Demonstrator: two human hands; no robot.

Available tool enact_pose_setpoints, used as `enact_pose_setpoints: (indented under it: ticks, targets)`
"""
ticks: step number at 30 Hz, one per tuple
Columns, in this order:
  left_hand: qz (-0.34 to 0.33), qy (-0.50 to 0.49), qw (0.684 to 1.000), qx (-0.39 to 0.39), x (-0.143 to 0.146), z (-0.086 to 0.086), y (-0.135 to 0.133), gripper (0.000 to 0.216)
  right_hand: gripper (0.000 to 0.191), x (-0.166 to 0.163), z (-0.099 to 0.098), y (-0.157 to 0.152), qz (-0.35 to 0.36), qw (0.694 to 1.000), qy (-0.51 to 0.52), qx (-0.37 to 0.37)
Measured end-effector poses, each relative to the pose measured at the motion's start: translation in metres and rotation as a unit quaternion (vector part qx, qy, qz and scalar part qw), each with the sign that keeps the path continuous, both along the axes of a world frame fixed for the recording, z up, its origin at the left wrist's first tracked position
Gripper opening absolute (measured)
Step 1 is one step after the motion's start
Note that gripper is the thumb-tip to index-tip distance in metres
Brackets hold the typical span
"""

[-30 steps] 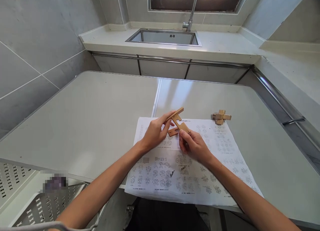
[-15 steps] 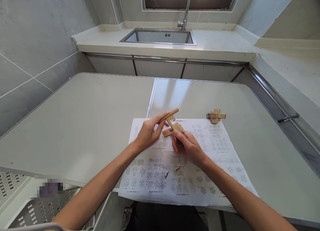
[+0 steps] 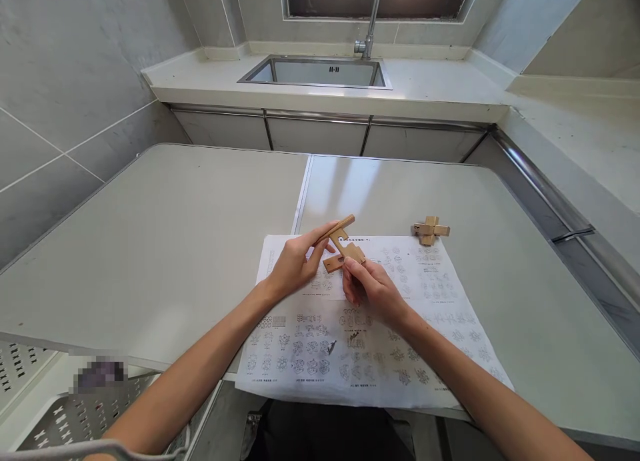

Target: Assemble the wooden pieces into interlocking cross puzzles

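My left hand [image 3: 297,264] pinches a flat notched wooden stick [image 3: 336,228] that points up and to the right. My right hand [image 3: 375,291] grips the near end of a second notched wooden piece [image 3: 350,250], which crosses the first stick. A third short wooden piece [image 3: 333,264] sits between the hands under the crossing; which hand holds it I cannot tell. Both hands hover just above a printed instruction sheet [image 3: 430,314] covered in small diagrams. An assembled wooden cross puzzle [image 3: 431,230] rests on the table at the sheet's far right corner.
The sheet lies on a grey folding table [image 3: 175,248] and hangs over its near edge. Behind it runs a counter with a steel sink [image 3: 315,71] and a faucet [image 3: 369,21]. A perforated metal shelf [image 3: 65,414] stands at the lower left.
The hands and the wooden pieces keep the same grip and pose. The camera shifted slightly, so everything drifted a little to the left in the picture.
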State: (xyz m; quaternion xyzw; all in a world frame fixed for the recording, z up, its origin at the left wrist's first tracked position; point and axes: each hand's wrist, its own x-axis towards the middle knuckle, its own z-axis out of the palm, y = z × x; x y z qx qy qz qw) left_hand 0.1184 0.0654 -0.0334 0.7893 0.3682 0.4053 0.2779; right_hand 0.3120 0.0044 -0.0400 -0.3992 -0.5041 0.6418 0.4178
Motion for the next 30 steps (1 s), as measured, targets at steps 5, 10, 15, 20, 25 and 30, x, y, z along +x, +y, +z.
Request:
enact_pose_setpoints:
  ticks: [5,10,15,20,25,30]
  targets:
    - [-0.011,-0.005,1.0,-0.007,-0.0009,0.0019,0.0016,0.039,0.061,0.0005,-0.0009,0.0004,0.014,1.0,-0.005,-0.003]
    - [-0.009,-0.01,1.0,-0.009,-0.0012,0.0016,0.002,0.04,0.061,0.0005,-0.0001,0.0019,0.013,1.0,-0.003,-0.01]
    - [-0.021,0.005,0.999,-0.034,-0.0042,0.0046,0.0037,0.04,0.055,-0.0001,0.0013,0.0014,0.023,0.998,0.041,-0.029]
    - [-0.025,0.0,0.999,-0.023,-0.0044,0.0071,0.0039,0.041,0.057,-0.0003,0.0021,0.0003,0.012,1.0,0.011,-0.012]
    - [-0.042,-0.007,0.999,-0.023,-0.005,0.0066,0.0049,0.042,0.058,-0.0005,0.003,0.0005,0.01,1.0,0.009,-0.01]
    - [-0.039,0.008,0.999,-0.021,-0.0077,0.0055,0.0064,0.044,0.058,-0.001,0.0057,-0.0009,0.007,1.0,0.006,-0.004]
